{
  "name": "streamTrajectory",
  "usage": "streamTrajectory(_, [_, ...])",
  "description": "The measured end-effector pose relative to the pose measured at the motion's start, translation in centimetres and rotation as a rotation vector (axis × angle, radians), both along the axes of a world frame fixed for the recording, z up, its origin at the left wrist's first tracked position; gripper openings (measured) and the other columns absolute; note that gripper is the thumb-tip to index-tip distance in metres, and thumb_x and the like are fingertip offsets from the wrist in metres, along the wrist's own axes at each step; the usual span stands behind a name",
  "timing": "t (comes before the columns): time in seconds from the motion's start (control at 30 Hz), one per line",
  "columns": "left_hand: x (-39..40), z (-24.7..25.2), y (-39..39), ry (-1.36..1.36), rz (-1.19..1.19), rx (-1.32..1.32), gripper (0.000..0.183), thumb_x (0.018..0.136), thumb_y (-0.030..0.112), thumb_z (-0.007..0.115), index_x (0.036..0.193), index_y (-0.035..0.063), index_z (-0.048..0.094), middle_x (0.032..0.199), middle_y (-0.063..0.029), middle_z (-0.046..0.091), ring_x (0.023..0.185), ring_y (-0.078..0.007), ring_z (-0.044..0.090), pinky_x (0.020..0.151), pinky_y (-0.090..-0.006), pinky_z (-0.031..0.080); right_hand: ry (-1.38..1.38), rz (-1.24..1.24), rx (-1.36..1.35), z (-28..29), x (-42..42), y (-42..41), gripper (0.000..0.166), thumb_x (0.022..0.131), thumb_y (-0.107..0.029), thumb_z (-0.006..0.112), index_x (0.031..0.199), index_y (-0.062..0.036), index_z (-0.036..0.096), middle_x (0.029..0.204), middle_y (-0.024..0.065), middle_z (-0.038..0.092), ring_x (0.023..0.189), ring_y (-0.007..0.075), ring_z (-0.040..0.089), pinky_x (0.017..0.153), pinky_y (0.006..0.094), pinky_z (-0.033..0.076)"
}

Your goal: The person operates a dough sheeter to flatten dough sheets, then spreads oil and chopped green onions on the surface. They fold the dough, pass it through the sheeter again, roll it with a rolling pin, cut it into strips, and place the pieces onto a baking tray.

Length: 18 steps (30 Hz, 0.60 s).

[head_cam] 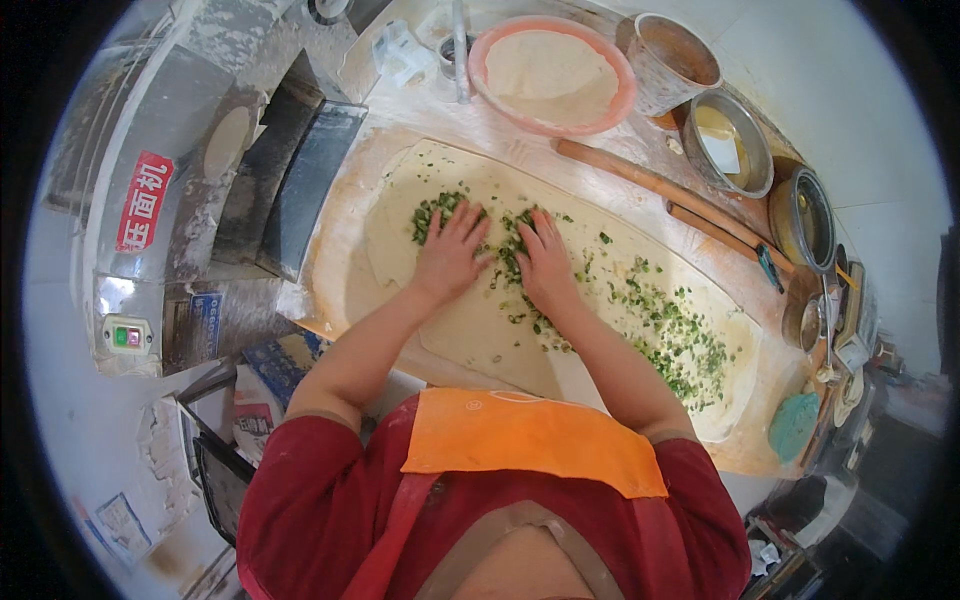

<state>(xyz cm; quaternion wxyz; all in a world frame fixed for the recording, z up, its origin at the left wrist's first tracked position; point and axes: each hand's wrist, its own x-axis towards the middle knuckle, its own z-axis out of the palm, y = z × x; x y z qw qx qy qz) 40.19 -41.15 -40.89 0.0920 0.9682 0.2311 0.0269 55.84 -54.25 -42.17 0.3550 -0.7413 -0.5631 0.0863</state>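
Observation:
A long rolled-out sheet of dough [480, 322] lies across the floured worktable in front of me. Chopped green scallions [675, 337] are scattered over its right half, with denser heaps near my hands. My left hand [450, 255] rests palm down, fingers spread, on a heap of scallions at the left part of the sheet. Just to its right, my right hand [546, 262] lies palm down with its fingers on another clump of scallions. Neither hand is closed around anything; the fingertips are partly hidden among the green pieces.
A dough-pressing machine [187, 150] stands left. Behind the sheet are a pink basin of dough [555, 124], a bucket [671, 60], metal bowls [763, 176] and a long wooden rolling pin [622, 169]. A green scraper [793, 426] lies at the right edge.

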Motion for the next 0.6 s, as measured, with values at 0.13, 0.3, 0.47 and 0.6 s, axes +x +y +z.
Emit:
streamTrajectory(0.13, [-0.9, -0.4, 3.3, -0.046, -0.053, -0.1, 0.062, 0.092, 0.038, 0.057, 0.143, 0.009, 0.039, 0.154, -0.0105, 0.028, 0.145, -0.0299, 0.02, 0.116, -0.0535, 0.015, -0.085, 0.025, 0.008, 0.6, 0.3, 2.6, 0.041, 0.08, -0.001, 0.062, 0.12, 0.0023, 0.052, 0.137, 0.0243, 0.042, 0.13, 0.045, 0.036, 0.109, 0.0507, 0.032])
streamTrajectory(0.3, [-1.5, 0.0, -2.1, -0.056, -0.262, -0.195, 0.063, 0.092, 0.038, 0.057, 0.145, 0.0095, 0.037, 0.154, -0.0114, 0.028, 0.145, -0.0321, 0.018, 0.116, -0.0547, 0.012, -0.205, -0.07, -0.135, 1.5, -0.4, -3.4, 0.045, 0.081, -0.004, 0.063, 0.124, -0.0006, 0.052, 0.134, 0.0222, 0.045, 0.131, 0.0434, 0.037, 0.108, 0.0534, 0.031])
streamTrajectory(0.47, [2.4, 0.9, -3.9, -0.05, -0.178, -0.144, 0.064, 0.097, 0.043, 0.048, 0.147, 0.0074, 0.031, 0.157, -0.0112, 0.021, 0.147, -0.0298, 0.011, 0.117, -0.0535, 0.008, -0.241, -0.006, -0.311, 2.7, -3.0, -9.7, 0.046, 0.088, -0.016, 0.062, 0.132, -0.0059, 0.05, 0.138, 0.0172, 0.044, 0.135, 0.0405, 0.032, 0.111, 0.0565, 0.024])
streamTrajectory(0.6, [6.0, 0.6, -4.7, 0.063, -0.189, -0.093, 0.066, 0.099, 0.046, 0.042, 0.15, 0.0082, 0.023, 0.159, -0.0098, 0.014, 0.147, -0.0282, 0.005, 0.117, -0.054, 0.006, -0.357, -0.116, -0.348, 3.0, -0.1, -10.6, 0.045, 0.093, -0.027, 0.057, 0.135, -0.0095, 0.049, 0.141, 0.0148, 0.043, 0.138, 0.0383, 0.028, 0.113, 0.0579, 0.02])
